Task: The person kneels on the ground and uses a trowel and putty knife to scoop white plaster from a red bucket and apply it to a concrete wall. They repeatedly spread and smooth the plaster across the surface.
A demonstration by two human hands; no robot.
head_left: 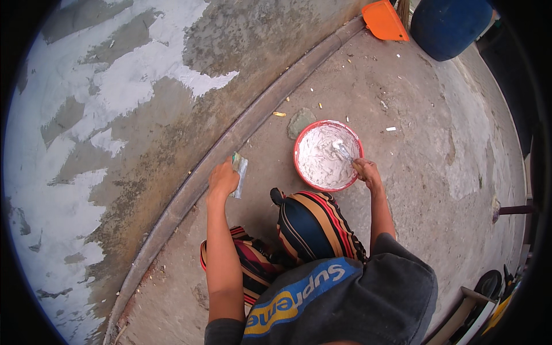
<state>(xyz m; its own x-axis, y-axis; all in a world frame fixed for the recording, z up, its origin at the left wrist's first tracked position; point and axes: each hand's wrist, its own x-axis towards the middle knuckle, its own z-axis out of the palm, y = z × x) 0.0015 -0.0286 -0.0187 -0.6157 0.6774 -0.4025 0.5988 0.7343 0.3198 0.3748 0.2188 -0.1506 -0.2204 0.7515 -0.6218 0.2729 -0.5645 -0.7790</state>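
My left hand [222,179] grips a flat, wide-bladed scraper [240,175], held to the left of a red round basin [301,172]. The basin holds thick pale white paste [318,152]. At its right rim, my right hand [365,171] is closed on a narrow putty knife [344,150], whose blade is in or just over the paste, smeared with it. Along the left runs a concrete wall [132,109] with rough white patches over grey, mottled surface.
A narrow raised concrete strip [224,146] follows the wall's foot. An orange dustpan [384,20], blue barrel [444,26] and flat stone [300,119] lie beyond the basin on the concrete floor [425,144]. A dark post [516,210] and assorted objects [489,293] stand at the right.
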